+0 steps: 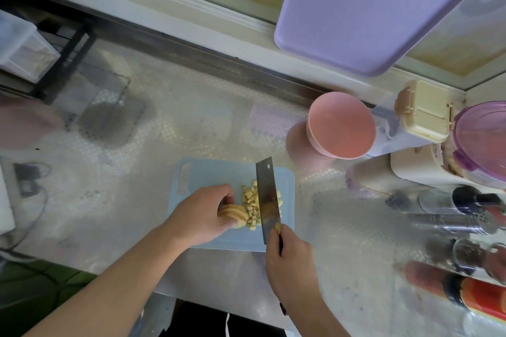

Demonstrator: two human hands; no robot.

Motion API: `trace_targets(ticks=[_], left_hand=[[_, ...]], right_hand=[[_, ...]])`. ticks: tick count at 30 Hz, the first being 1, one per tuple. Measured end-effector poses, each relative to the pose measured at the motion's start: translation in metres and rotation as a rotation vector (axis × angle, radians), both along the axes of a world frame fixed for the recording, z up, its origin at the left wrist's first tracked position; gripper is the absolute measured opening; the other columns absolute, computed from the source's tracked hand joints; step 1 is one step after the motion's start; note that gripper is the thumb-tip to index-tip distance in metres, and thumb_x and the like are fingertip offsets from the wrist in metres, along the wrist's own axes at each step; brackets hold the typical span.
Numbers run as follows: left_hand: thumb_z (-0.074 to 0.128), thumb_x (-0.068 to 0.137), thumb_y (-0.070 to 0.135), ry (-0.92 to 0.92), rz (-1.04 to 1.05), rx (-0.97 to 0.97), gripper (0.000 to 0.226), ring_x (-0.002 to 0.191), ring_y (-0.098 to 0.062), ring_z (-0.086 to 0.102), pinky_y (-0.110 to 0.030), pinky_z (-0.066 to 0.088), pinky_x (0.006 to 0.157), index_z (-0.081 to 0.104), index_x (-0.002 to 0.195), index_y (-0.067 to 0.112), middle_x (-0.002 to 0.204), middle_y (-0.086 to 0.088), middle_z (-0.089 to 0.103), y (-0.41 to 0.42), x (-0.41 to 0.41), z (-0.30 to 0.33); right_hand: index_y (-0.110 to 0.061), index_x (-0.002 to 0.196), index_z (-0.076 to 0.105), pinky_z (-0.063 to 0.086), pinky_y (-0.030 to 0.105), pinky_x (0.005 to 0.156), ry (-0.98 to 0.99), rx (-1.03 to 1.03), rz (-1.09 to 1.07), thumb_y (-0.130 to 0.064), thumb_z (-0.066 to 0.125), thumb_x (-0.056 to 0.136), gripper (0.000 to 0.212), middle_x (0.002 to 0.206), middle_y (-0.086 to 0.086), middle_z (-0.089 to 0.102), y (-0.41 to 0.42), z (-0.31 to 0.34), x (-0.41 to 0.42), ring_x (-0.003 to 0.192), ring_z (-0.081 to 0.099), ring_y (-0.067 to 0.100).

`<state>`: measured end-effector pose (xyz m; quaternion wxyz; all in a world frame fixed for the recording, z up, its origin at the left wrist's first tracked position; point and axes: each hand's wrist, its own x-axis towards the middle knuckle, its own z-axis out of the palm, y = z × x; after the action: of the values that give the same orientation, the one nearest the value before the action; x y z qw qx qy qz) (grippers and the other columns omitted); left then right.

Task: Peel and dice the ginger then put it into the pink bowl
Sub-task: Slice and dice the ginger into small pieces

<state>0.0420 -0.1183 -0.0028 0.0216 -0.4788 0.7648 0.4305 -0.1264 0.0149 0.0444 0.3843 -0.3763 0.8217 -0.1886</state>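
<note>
The ginger lies sliced on the blue cutting board, its left end pinned under my left hand, fingers curled over it, a heap of diced ginger just right of it. My right hand grips the cleaver, whose blade stands beside the dice. I judge dicing half done: next, cut the remaining slices, knuckles clear. The pink bowl, far right on the bench, waits empty.

You have one view only, a wide-angle camera worn on your head, facing forward and steeply down onto the counter. It sits close above your forearms, the cutting board lies near frame centre, and straight edges bow toward the borders.
</note>
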Motion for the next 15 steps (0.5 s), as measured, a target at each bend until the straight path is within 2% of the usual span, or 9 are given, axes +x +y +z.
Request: trace_targets(ticks=[2,6,9,12,15], left_hand=[[0.079,0.08,0.052,0.023,0.009,0.019,0.029,0.079,-0.007,0.062,-0.034,0.057,0.068,0.056,0.091,0.038,0.086,0.016,0.063,0.005,0.004,0.003],[0.078,0.081,0.045,0.051,0.056,0.035,0.026,0.079,-0.011,0.061,-0.037,0.055,0.069,0.057,0.089,0.034,0.084,0.011,0.062,0.007,0.014,0.013],[0.076,0.08,0.037,0.049,0.139,-0.17,0.027,0.077,-0.012,0.058,-0.039,0.054,0.064,0.05,0.088,0.033,0.086,0.012,0.056,0.003,0.029,0.013],[0.081,0.078,0.025,-0.006,0.143,-0.429,0.036,0.076,-0.013,0.055,-0.036,0.052,0.052,0.048,0.093,0.029,0.094,0.014,0.05,0.005,0.037,0.006],[0.086,0.074,0.026,-0.054,0.074,-0.493,0.044,0.075,-0.012,0.049,-0.026,0.045,0.044,0.047,0.093,0.024,0.098,0.01,0.046,0.017,0.041,-0.005]], right_hand=[[-0.02,0.065,0.034,0.026,0.023,0.044,-0.005,0.005,0.003,-0.022,0.046,0.103,0.04,0.051,-0.005,0.035,0.001,-0.002,0.0,0.046,0.032,0.012],[-0.019,0.065,0.034,0.025,0.027,0.046,-0.021,0.005,0.015,-0.024,0.046,0.103,0.04,0.051,-0.006,0.034,0.002,-0.003,0.001,0.047,0.029,0.011],[-0.019,0.066,0.036,0.026,0.025,0.046,-0.022,-0.011,0.072,-0.027,0.046,0.104,0.04,0.051,-0.006,0.036,-0.001,0.0,0.005,0.046,0.032,0.012],[-0.022,0.067,0.034,0.029,0.024,0.046,0.003,-0.009,0.166,-0.029,0.045,0.105,0.04,0.054,-0.004,0.039,-0.007,0.001,0.018,0.047,0.036,0.014],[-0.026,0.068,0.031,0.03,0.026,0.045,0.072,0.023,0.266,-0.029,0.041,0.105,0.038,0.058,-0.004,0.043,-0.013,-0.006,0.032,0.05,0.039,0.015]])
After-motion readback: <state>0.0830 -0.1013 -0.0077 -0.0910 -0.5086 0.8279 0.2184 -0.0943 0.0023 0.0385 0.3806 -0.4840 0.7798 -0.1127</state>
